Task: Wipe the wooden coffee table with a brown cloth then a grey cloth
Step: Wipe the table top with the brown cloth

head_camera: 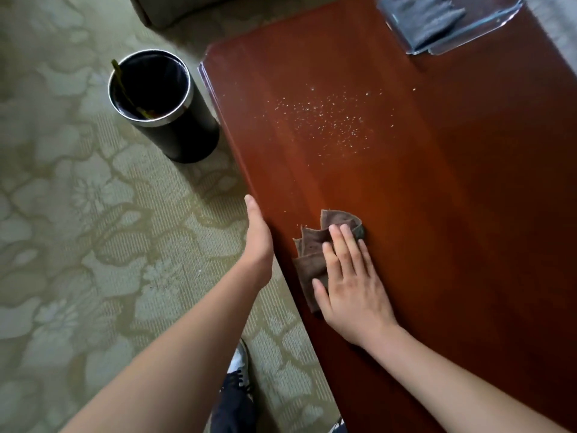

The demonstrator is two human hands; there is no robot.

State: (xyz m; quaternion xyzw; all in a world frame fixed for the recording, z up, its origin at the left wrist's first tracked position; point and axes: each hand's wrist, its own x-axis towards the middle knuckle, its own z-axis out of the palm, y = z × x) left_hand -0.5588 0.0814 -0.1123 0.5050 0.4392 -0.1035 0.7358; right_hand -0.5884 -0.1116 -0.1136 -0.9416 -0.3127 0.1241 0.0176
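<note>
Observed: the right hand [349, 276] lies flat, fingers spread, pressing the brown cloth [315, 254] onto the wooden coffee table [452, 198] near its left edge, at the near part of the top. It is not clamped on the cloth; the palm pins it. The left hand [259, 242] is open, fingers together, set edge-on against the table's left edge just beside the cloth, holding nothing.

A scatter of pale crumbs [327, 120] lies farther along the top, well apart from the cloth. The grey cloth [421, 20] rests at the far right of the table, in what looks like a clear plastic wrapper. A black waste bin [162, 104] stands on the patterned carpet [62, 214] left of the table's far end.

Assessment: the brown cloth is thin, soft and light, bunched in folds; it will crumple if pushed by one corner. Flat palm pressure across its middle suits it best. The polished top appears slick, so the cloth should slide readily. The brown-cloth stage is in hand; crumbs not yet cleared.
</note>
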